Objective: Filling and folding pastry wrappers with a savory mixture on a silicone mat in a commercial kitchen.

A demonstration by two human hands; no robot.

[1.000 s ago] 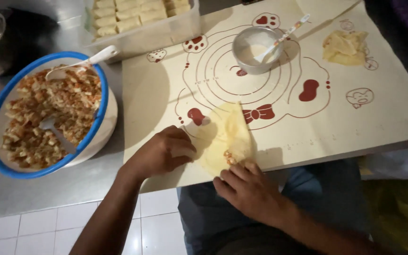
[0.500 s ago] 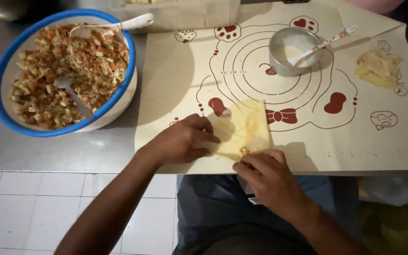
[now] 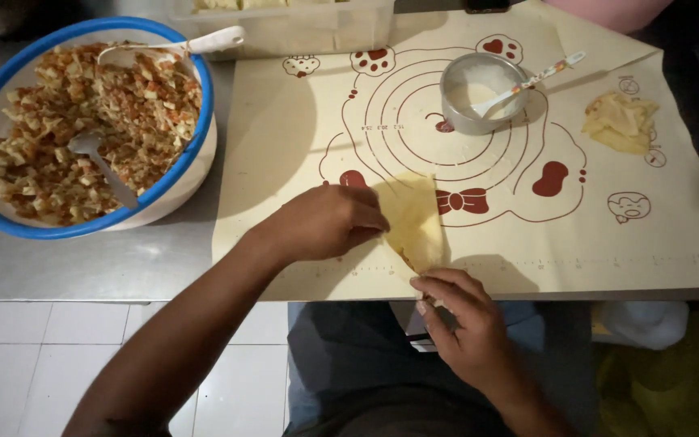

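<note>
Two Hands on a Folded Wrapper

Both hands worked one pale yellow wrapper (image 3: 414, 222), which lay folded on the cream baking mat (image 3: 301, 146) near its front edge. The left hand (image 3: 325, 222) pressed flat on the wrapper's left side, fingers closed over the fold. The right hand (image 3: 463, 316) pinched the wrapper's lower tip at the mat's front edge. A blue-rimmed bowl of chopped filling (image 3: 82, 121) with a spoon (image 3: 103, 166) stood off the mat's left edge. A small metal bowl (image 3: 483, 93) sat toward the far edge, and scrap dough (image 3: 618, 121) lay near the right corner.
</note>
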